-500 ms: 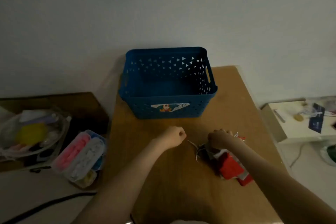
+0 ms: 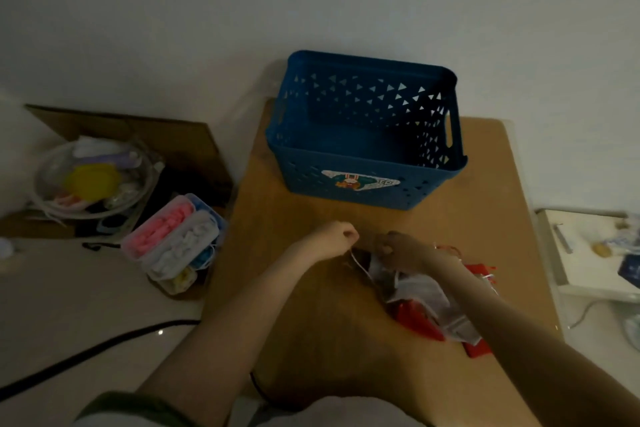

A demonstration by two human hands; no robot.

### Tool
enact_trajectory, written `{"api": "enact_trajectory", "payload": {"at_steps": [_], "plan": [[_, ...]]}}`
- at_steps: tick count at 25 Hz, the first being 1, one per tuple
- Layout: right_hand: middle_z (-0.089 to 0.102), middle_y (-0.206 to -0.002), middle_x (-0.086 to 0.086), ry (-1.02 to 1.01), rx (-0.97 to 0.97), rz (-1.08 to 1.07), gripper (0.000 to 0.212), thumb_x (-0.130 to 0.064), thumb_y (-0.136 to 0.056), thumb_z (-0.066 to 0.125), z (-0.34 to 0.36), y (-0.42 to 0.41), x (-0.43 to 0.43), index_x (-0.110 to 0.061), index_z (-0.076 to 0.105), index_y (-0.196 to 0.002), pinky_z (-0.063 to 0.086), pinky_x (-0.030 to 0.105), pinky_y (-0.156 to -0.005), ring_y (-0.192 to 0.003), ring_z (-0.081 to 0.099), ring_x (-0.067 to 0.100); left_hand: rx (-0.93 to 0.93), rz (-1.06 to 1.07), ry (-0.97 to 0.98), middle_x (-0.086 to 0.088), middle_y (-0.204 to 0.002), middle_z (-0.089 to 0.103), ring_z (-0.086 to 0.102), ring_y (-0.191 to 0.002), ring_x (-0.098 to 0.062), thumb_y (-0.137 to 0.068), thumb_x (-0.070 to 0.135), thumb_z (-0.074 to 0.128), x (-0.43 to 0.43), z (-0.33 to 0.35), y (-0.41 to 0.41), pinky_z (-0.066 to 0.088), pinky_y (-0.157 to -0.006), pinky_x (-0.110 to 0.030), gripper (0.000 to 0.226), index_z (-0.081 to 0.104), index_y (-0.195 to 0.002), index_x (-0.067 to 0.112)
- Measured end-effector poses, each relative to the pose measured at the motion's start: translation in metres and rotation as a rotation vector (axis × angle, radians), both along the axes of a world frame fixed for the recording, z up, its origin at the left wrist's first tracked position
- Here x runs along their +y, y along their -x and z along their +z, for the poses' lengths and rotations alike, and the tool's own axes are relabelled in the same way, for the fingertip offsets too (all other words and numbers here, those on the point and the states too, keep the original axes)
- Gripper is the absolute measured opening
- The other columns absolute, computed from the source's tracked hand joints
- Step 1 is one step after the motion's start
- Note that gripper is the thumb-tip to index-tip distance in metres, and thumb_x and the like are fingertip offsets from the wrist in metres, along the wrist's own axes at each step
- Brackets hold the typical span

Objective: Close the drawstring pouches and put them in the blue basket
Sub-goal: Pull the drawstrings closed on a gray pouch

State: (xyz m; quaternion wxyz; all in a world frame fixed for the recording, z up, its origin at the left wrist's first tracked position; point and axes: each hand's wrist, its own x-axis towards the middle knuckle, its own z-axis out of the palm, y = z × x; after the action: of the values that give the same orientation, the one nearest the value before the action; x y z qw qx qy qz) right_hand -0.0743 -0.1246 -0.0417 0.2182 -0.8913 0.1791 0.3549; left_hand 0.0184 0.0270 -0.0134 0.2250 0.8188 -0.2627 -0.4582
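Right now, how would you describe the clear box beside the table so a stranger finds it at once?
Find the wooden table carrying the blue basket. Off its left edge lies the clear box. Unlike the round tub behind it, it is oblong, with rows of pink and white pieces.

Left hand moved closer to right hand at the pouch, drawstring between them shorter, view swung leftward.
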Motion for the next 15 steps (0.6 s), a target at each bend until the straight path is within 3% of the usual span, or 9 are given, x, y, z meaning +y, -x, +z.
{"api": "enact_trajectory", "payload": {"at_steps": [2, 5, 7, 9, 11, 13, 15], "plan": [[0.050, -0.132, 0.010, -0.091, -0.117, 0.055, 0.030, -0.016, -0.095, 0.049, 0.001, -0.012, 0.017, -0.014, 0.053, -0.125, 0.039, 0.034, -0.100, -0.120, 0.049, 0.028, 0.067, 0.034, -0.051, -0.005, -0.111, 0.059, 0.057, -0.095, -0.017, -0.101, 0.034, 0.037, 0.009, -0.003, -0.005, 0.046, -0.081, -0.030, 0.034, 0.052, -0.125, 0.016], [0.056, -0.111, -0.003, -0.224, -0.243, 0.031, 0.018, -0.017, -0.094, 0.052, -0.001, -0.027, 0.048, -0.034, 0.054, -0.098, 0.047, 0.038, -0.093, -0.103, 0.056, 0.020, 0.151, 0.091, -0.100, -0.006, -0.093, 0.058, 0.055, -0.078, -0.015, -0.101, 0.043, 0.032, 0.036, -0.008, -0.020, 0.044, -0.068, -0.026, 0.046, 0.049, -0.126, 0.008], [0.057, -0.108, -0.009, -0.338, -0.324, -0.035, 0.019, -0.015, -0.096, 0.052, 0.003, -0.038, 0.072, -0.030, 0.058, -0.106, 0.046, 0.031, -0.094, -0.104, 0.056, 0.013, 0.162, 0.104, -0.117, -0.007, -0.089, 0.059, 0.057, -0.078, -0.017, -0.099, 0.050, 0.032, 0.060, -0.011, -0.032, 0.045, -0.070, -0.027, 0.055, 0.052, -0.124, 0.006], [0.060, -0.106, -0.009, -0.485, -0.409, -0.181, 0.017, -0.010, -0.095, 0.052, 0.009, -0.046, 0.092, -0.023, 0.062, -0.103, 0.044, 0.029, -0.096, -0.105, 0.057, 0.012, 0.224, 0.118, -0.129, -0.010, -0.109, 0.063, 0.060, -0.098, -0.021, -0.096, 0.057, 0.033, 0.084, -0.012, -0.046, 0.048, -0.088, -0.032, 0.060, 0.053, -0.125, 0.009], [0.064, -0.101, -0.001, -0.640, -0.454, -0.379, 0.011, -0.012, -0.094, 0.055, 0.015, -0.050, 0.109, -0.018, 0.064, -0.096, 0.046, 0.037, -0.095, -0.100, 0.059, 0.016, 0.257, 0.103, -0.103, -0.010, -0.126, 0.058, 0.055, -0.113, -0.023, -0.096, 0.053, 0.038, 0.105, -0.009, -0.055, 0.045, -0.098, -0.036, 0.056, 0.051, -0.131, 0.011], [0.065, -0.102, 0.008, -0.736, -0.410, -0.561, 0.019, -0.027, -0.096, 0.053, 0.018, -0.051, 0.120, -0.013, 0.065, -0.101, 0.049, 0.043, -0.090, -0.095, 0.061, 0.024, 0.229, 0.121, -0.033, -0.007, -0.135, 0.052, 0.051, -0.120, -0.022, -0.098, 0.045, 0.042, 0.120, -0.004, -0.060, 0.042, -0.098, -0.032, 0.051, 0.046, -0.137, 0.013], [0.063, -0.104, 0.010, -0.693, -0.249, -0.644, 0.036, -0.042, -0.100, 0.040, 0.019, -0.048, 0.126, -0.014, 0.060, -0.109, 0.053, 0.037, -0.078, -0.093, 0.061, 0.025, 0.213, 0.187, 0.052, -0.006, -0.137, 0.050, 0.050, -0.121, -0.022, -0.098, 0.039, 0.044, 0.127, 0.002, -0.064, 0.042, -0.093, -0.030, 0.049, 0.042, -0.139, 0.013]]}}
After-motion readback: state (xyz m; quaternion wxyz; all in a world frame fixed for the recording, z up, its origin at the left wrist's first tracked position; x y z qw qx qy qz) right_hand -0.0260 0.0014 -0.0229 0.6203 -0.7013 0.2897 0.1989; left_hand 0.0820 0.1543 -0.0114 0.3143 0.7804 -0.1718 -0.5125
